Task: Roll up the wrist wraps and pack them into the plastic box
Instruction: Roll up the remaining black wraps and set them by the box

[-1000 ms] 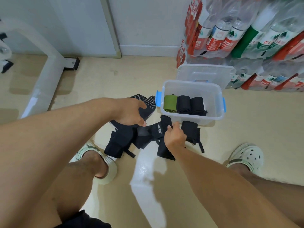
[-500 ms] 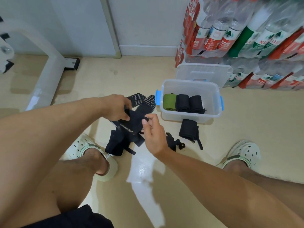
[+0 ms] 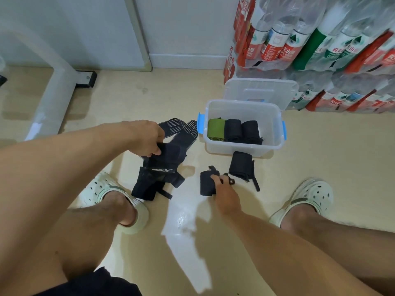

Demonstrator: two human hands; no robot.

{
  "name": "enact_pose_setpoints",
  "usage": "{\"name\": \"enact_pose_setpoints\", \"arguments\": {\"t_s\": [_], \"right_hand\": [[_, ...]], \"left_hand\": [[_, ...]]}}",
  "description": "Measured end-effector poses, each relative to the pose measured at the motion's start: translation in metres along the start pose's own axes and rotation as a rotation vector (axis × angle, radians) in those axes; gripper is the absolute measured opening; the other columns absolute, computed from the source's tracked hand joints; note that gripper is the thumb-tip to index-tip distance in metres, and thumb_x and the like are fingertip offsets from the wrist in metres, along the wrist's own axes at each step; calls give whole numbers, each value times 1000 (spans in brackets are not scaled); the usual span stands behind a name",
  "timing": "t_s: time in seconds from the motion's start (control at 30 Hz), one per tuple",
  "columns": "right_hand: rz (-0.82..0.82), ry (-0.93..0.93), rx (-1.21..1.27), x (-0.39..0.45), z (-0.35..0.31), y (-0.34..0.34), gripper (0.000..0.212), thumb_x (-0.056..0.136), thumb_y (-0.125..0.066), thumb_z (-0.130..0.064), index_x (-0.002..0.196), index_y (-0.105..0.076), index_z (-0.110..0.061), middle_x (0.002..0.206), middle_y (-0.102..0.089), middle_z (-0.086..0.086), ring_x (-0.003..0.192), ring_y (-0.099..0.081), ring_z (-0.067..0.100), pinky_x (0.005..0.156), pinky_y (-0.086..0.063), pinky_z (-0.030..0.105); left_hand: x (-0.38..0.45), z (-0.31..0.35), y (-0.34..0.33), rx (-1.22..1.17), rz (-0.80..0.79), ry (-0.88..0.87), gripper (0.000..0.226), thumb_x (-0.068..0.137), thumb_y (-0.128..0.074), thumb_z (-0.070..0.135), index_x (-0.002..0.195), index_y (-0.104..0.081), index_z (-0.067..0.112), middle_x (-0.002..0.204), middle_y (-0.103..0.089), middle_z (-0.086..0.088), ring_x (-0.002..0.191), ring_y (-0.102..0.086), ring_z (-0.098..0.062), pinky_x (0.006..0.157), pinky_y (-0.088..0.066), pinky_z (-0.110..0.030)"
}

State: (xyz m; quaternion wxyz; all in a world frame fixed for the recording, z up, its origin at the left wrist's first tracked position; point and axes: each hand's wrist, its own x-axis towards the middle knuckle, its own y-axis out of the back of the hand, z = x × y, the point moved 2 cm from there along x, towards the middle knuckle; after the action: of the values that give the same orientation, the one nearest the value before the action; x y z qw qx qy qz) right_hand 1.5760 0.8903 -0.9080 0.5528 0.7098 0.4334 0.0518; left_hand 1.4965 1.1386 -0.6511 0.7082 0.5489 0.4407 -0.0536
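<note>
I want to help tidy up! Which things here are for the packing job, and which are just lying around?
For the job: plastic box, three rolled wraps inside it, loose black wraps on the floor, box lid.

Just lying around: water bottle packs, white metal frame.

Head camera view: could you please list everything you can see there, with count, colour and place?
Plastic box: one, clear with blue latches, on the floor ahead.
Rolled wraps in the box: three, one green, two black, side by side.
Lid: one, clear, behind the box.
Loose wrap: one, black, on the floor just before the box.
Small wrap: one, black, under the right hand.
Pile of wraps: black, some striped, count unclear, left of the box.
Water bottles: many, red and green labels, in shrink-wrapped packs stacked behind the box.
White frame: one, far left.
Clogs: two, pale, on the feet.
Left hand: grips the pile.
Right hand: fingers on the small wrap.
</note>
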Motion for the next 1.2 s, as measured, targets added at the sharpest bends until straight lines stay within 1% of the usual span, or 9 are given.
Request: {"name": "enact_pose_setpoints", "arguments": {"t_s": [0.1,0.23,0.43,0.57,0.7,0.87,0.97,1.07,1.2], "right_hand": [[17,105,-160,16,-15,9,71,89,-59,2,150,-39,-29,152,-36,10,110,-62,33,80,-56,41],[247,256,-362,36,-23,16,54,64,-81,-1,113,-66,-16,111,-63,11,81,-61,30,56,-51,37],[330,501,-482,64,-18,28,37,69,-66,1,105,-66,-8,118,-71,10,87,-63,30,67,-50,37],[220,393,-501,72,-24,29,48,57,-73,-1,102,-60,-10,95,-62,7,81,-57,28,68,-46,36],[485,303,-481,73,-11,28,20,77,-45,7,84,-57,-6,76,-51,10,67,-49,27,61,-40,36],[532,178,-588,68,3,33,24,87,-33,1,85,-56,-7,78,-49,10,71,-49,29,65,-40,38],[394,209,-587,65,-14,42,17,84,-53,-5,98,-63,-8,95,-55,11,87,-54,30,77,-46,40],[7,308,-47,52,-57,46,55,84,-70,-16,136,-55,-24,135,-52,-2,125,-46,20,103,-41,35],[-285,183,793,32,-120,44,92,71,-92,-30,148,-42,-41,140,-50,-11,125,-49,4,81,-55,18]], "left_hand": [[2,-1,0,-40,15,-6,15,95,-67,29,87,-54,25,81,-70,9,88,-57,-16,74,-44,-30],[4,-3,-1,-68,2,-18,12,95,-66,28,91,-56,25,81,-72,8,80,-57,-11,80,-49,-32],[7,-7,-3,-139,0,-28,16,94,-67,26,85,-55,24,78,-73,6,73,-59,-5,81,-50,-31],[6,-12,-3,-195,16,-28,16,94,-68,24,84,-56,24,77,-73,5,73,-60,-8,77,-49,-30],[5,-16,-1,-218,44,-28,18,94,-69,24,81,-56,24,75,-72,4,73,-62,-8,78,-50,-31],[-1,-23,3,-262,62,-19,14,96,-67,24,85,-59,23,78,-74,3,75,-65,-11,70,-48,-27],[-7,-29,6,-294,79,-8,10,96,-67,24,89,-61,19,78,-74,2,75,-68,-14,68,-47,-23],[-15,-39,7,-337,86,16,13,97,-66,25,87,-60,20,80,-75,1,76,-70,-16,66,-45,-20],[-26,-53,5,-380,103,78,16,101,-59,24,96,-65,10,85,-76,2,84,-73,-16,75,-50,-25]]}}
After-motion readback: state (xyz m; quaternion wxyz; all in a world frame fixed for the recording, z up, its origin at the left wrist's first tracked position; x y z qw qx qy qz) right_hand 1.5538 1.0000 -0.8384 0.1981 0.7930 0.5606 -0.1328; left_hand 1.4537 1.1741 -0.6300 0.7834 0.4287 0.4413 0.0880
